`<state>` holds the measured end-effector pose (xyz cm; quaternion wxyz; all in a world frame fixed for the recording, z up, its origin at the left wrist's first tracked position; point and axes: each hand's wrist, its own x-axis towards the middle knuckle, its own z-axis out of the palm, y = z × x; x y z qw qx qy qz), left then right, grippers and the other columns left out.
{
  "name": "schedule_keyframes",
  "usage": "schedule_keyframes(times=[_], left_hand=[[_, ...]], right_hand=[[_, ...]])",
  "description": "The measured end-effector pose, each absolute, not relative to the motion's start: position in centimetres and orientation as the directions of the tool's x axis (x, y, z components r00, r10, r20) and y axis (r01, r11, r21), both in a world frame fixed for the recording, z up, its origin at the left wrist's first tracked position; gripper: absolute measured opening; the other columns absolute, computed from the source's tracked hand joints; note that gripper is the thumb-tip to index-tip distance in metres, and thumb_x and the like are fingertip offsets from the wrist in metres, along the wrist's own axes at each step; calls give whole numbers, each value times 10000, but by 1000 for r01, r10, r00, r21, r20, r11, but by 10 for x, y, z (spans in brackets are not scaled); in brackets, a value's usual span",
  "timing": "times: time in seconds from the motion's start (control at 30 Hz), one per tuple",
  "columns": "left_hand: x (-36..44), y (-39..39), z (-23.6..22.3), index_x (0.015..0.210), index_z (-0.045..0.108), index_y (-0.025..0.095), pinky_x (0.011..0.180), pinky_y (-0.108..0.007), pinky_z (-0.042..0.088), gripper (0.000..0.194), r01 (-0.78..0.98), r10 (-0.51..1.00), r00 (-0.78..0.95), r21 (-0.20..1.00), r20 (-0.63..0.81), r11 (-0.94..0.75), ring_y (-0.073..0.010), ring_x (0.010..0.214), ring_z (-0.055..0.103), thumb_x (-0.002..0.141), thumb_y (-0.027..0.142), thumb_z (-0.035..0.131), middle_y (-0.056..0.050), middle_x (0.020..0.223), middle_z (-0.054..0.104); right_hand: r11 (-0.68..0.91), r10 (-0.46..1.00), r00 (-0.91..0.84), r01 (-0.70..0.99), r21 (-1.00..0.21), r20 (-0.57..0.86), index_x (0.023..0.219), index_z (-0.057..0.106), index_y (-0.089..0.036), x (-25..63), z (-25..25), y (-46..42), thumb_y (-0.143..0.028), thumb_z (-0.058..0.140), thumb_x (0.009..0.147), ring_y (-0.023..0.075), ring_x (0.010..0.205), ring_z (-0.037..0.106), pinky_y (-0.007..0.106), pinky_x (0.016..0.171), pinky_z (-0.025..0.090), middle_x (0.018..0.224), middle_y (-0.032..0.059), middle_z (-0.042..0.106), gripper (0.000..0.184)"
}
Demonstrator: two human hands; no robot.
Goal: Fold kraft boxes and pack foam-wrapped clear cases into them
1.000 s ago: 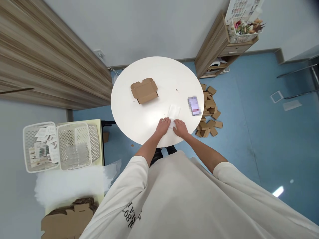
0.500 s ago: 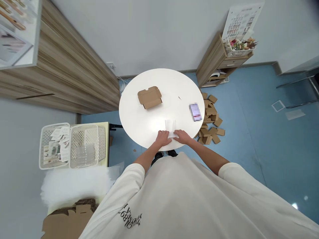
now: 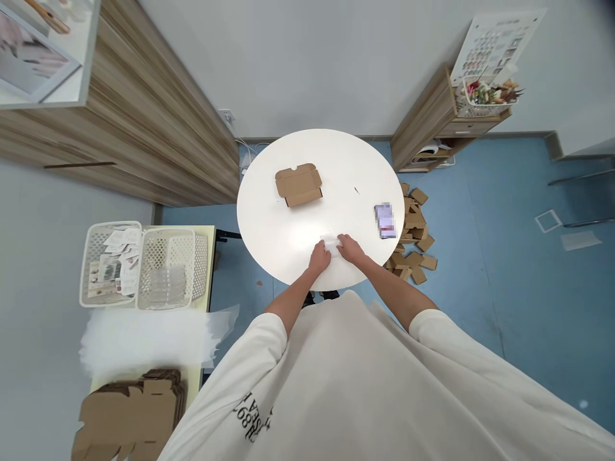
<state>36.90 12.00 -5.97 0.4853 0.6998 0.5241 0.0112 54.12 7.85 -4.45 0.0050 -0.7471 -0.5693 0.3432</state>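
A small folded packet of white, translucent wrapping sheet lies at the near side of the round white table. My left hand grips its left end with curled fingers. At the other end my right hand is closed on it, fingers bent and thumb beneath. Whatever is inside the wrapping cannot be made out. Farther off on the table, to the left, sits an open brown cardboard box with its lid raised.
A phone and a small dark sliver are on the table. Small cardboard boxes are heaped on the floor at right. The left side table carries white baskets, white sheets and flat cardboard boxes.
The wrapping sheet stretched out ahead of my hands before; now it is rolled into a shorter packet. Both hands have moved slightly forward with it. The view has shifted a little.
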Motion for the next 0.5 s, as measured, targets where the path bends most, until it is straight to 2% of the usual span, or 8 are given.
schedule_keyframes(times=[0.1,0.2,0.33,0.5], left_hand=[[364,119,-63,1493,380,175,991,-433,495,564,725,736,474,688,-484,-14,-271,1200,600,935,210,457,-181,1428,534],[358,129,-57,1466,417,170,1026,-430,484,532,757,754,495,640,-431,-132,-275,1253,571,937,212,452,-173,1465,499],[349,175,-33,1427,464,174,1097,-441,426,471,755,834,510,575,-213,-315,-284,1356,477,959,208,424,-155,1476,490],[344,251,0,1459,443,192,1139,-527,347,488,830,922,383,458,-53,-318,-330,1453,340,973,203,406,-168,1550,406]], right_hand=[[-357,843,145,871,-337,-519,1477,381,-197,541,-52,85,-291,552,980,283,1120,587,351,841,491,1444,180,452,534],[-278,869,112,916,-289,-481,1535,314,-209,540,-54,92,-282,583,942,338,1269,478,407,941,462,1542,180,364,655],[-187,867,36,948,-257,-498,1554,297,-244,535,-53,103,-217,569,912,338,1249,461,446,1005,407,1456,158,472,697],[-180,840,20,953,-243,-543,1436,447,-232,529,-48,113,-163,599,859,331,1173,479,437,980,396,1330,161,524,601]])
